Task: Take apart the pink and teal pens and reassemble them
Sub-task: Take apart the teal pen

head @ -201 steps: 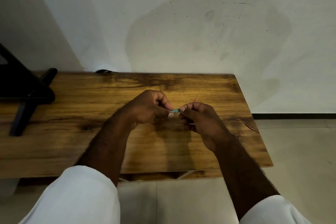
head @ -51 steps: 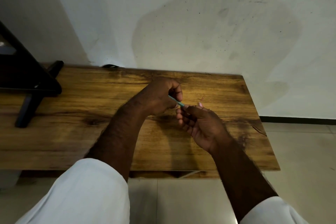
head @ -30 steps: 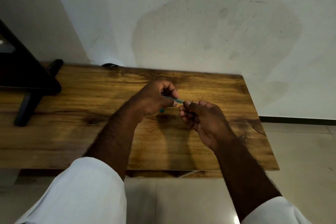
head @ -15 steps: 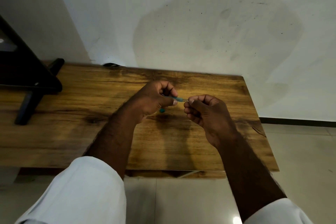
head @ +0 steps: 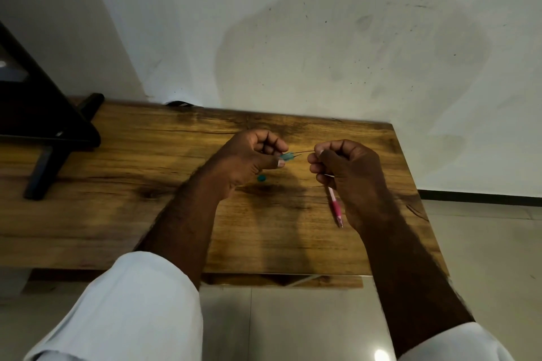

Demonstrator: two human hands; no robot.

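My left hand (head: 246,158) grips the teal pen barrel (head: 286,156), whose open end pokes out past my thumb and whose back end (head: 261,178) shows below my palm. A thin dark refill (head: 303,153) runs from the barrel's mouth to my right hand (head: 349,170), which pinches its far end. The pink pen (head: 335,207) lies on the wooden table (head: 132,184) just below and left of my right hand, tip pointing towards me, its upper part hidden by my fingers.
A black stand (head: 44,132) sits on the table's left end. A dark cable end (head: 176,103) rests at the back edge by the white wall. The table's right edge drops to a tiled floor (head: 484,258).
My hands have drawn apart: the right hand moved right, pulling the thin refill out of the teal barrel. The pink pen on the table has come into view.
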